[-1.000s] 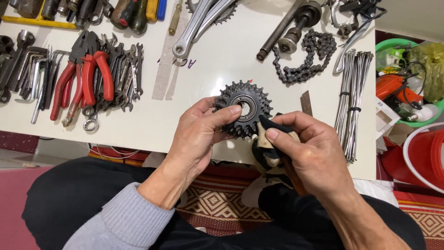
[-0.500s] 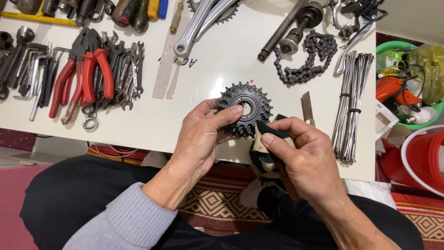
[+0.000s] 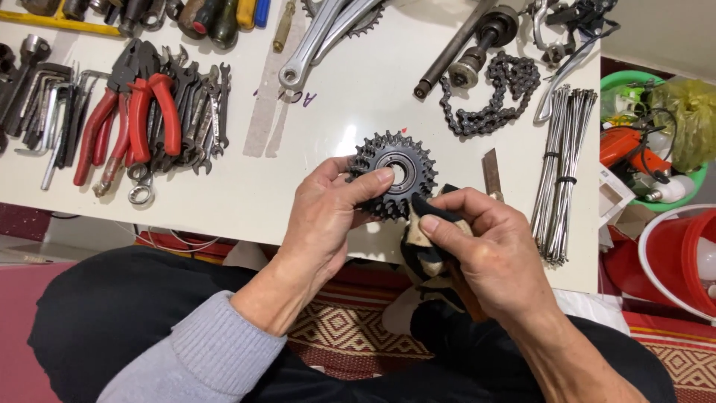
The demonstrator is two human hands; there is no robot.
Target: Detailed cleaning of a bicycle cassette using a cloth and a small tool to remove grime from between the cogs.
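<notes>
Both hands grip: left hand (image 3: 328,216) pinches sprocket cluster (image 3: 393,174), right hand (image 3: 492,254) clasps rag (image 3: 429,250), chain (image 3: 488,97) beyond.

A yellowish-green crumpled plastic bag (image 3: 685,112) sits at the right edge, resting in a round green plastic tub (image 3: 616,83), just above an orange object. Below it, beside the table's right end, stands a small white open cardboard box (image 3: 613,195) with a brown inside. On the white tabletop (image 3: 335,119) lies a pale strip of tape (image 3: 270,97), running slantwise near the middle, just left of some purple handwriting (image 3: 300,98) on the surface.
</notes>
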